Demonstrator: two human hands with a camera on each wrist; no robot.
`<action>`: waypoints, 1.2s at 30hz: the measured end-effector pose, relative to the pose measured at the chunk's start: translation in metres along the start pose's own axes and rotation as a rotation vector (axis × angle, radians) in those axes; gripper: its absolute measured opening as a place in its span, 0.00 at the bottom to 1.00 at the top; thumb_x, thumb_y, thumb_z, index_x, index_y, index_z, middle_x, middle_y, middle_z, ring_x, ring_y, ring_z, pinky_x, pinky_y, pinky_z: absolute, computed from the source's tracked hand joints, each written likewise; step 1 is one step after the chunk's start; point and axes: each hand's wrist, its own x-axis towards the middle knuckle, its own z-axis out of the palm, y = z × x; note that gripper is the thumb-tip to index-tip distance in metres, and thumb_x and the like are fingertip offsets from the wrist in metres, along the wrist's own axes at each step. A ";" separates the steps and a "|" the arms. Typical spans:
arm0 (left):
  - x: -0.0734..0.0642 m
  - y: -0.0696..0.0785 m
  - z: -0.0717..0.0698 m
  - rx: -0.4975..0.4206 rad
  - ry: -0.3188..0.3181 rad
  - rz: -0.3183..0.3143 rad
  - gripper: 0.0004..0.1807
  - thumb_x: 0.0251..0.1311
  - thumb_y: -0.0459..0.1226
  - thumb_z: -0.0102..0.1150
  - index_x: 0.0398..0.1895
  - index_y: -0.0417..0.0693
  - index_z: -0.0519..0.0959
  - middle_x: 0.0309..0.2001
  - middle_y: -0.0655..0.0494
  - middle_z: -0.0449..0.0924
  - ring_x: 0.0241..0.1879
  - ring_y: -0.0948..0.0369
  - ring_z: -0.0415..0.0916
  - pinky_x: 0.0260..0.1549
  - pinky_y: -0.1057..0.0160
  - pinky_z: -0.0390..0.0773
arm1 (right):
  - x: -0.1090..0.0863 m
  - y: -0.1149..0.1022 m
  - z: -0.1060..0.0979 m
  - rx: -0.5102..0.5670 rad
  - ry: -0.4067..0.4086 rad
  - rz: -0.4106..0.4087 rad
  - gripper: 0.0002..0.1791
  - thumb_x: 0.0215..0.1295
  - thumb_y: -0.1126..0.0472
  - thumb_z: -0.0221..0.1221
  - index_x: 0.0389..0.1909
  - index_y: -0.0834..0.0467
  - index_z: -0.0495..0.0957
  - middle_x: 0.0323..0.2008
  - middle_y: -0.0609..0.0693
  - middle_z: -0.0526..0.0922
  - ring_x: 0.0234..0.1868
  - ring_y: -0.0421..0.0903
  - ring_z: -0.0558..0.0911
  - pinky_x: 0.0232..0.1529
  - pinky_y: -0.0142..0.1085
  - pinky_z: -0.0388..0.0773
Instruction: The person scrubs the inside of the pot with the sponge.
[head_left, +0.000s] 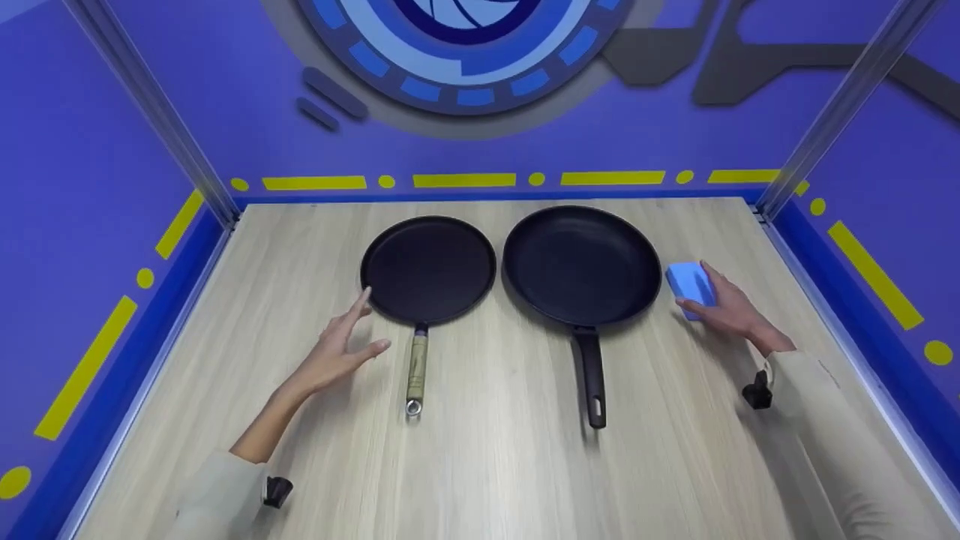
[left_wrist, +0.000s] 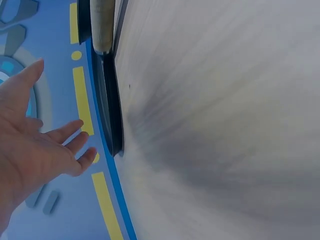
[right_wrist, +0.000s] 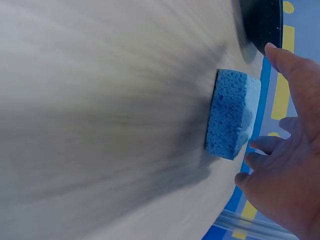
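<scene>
A blue sponge [head_left: 688, 285] lies on the table at the right, its porous side plain in the right wrist view [right_wrist: 227, 115]. Around and just over it hovers my right hand [head_left: 729, 306], thumb and fingers spread apart with nothing gripped. My left hand [head_left: 334, 356] is held out beside the flat black griddle pan [head_left: 429, 270], fingers extended and empty, the index fingertip overlapping the rim in the head view. That pan's greenish handle [head_left: 416, 371] points toward me. Between the griddle pan and the sponge sits a deeper black frying pan [head_left: 581, 266] with a black handle [head_left: 591, 379].
The light wood-grain table [head_left: 495, 465] carries both pans side by side. Blue panels with yellow markings [head_left: 465, 181] enclose it at the back and both sides, with metal posts [head_left: 161, 112] in the back corners.
</scene>
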 end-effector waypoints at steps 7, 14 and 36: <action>0.004 0.008 0.016 -0.150 -0.104 0.034 0.45 0.61 0.47 0.61 0.76 0.61 0.45 0.61 0.39 0.68 0.57 0.44 0.70 0.54 0.43 0.73 | 0.004 0.000 0.002 -0.012 0.072 0.019 0.53 0.61 0.44 0.60 0.71 0.71 0.43 0.66 0.78 0.51 0.65 0.74 0.55 0.61 0.69 0.57; 0.006 0.008 0.031 -0.175 -0.171 0.052 0.42 0.62 0.39 0.60 0.75 0.50 0.49 0.58 0.36 0.70 0.49 0.47 0.76 0.44 0.54 0.81 | 0.004 0.003 0.004 -0.051 0.116 0.067 0.55 0.58 0.42 0.63 0.69 0.75 0.47 0.62 0.80 0.53 0.62 0.76 0.55 0.58 0.69 0.59; 0.004 0.017 0.046 -0.239 -0.296 -0.027 0.40 0.60 0.35 0.62 0.72 0.38 0.54 0.50 0.33 0.70 0.32 0.53 0.78 0.29 0.51 0.85 | 0.001 -0.001 -0.004 -0.043 0.190 0.133 0.53 0.55 0.43 0.65 0.64 0.79 0.54 0.55 0.79 0.59 0.56 0.71 0.60 0.56 0.64 0.63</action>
